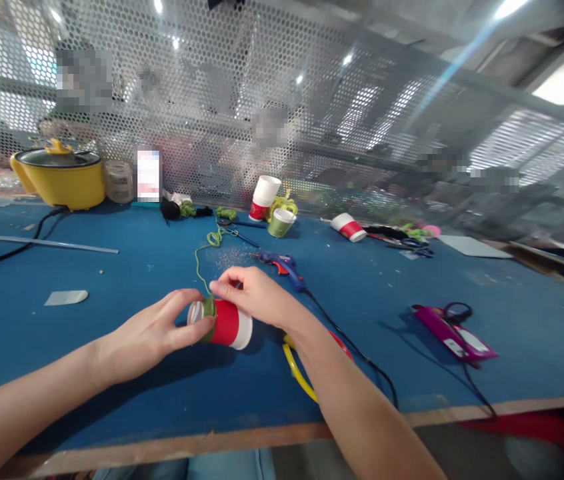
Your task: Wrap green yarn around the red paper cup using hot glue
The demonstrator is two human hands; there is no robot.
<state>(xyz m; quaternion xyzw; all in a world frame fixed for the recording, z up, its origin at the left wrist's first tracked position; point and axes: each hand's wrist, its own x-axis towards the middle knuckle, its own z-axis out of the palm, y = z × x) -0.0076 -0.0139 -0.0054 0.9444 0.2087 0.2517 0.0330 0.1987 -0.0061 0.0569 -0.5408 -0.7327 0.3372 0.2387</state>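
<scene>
Tilted on its side above the blue table (127,287) is a red and white paper cup (227,323), with green yarn (209,313) wound round one end. My left hand (162,327) grips that end, its thumb and fingers pressed on the yarn and the cup. At the cup's upper edge, my right hand (249,293) pinches with thumb and forefinger where the loose strand runs. That strand leads back over the table to a loose tangle of yarn (215,238). The pinched bit itself is too small to make out.
Behind my right hand lies a blue glue gun (287,267), its black cord running under my right forearm. A yellow pot (65,179), a jar (119,181) and a lit phone (149,175) line the back left. More paper cups (265,193) stand along the mesh screen; a purple pouch (455,333) lies right.
</scene>
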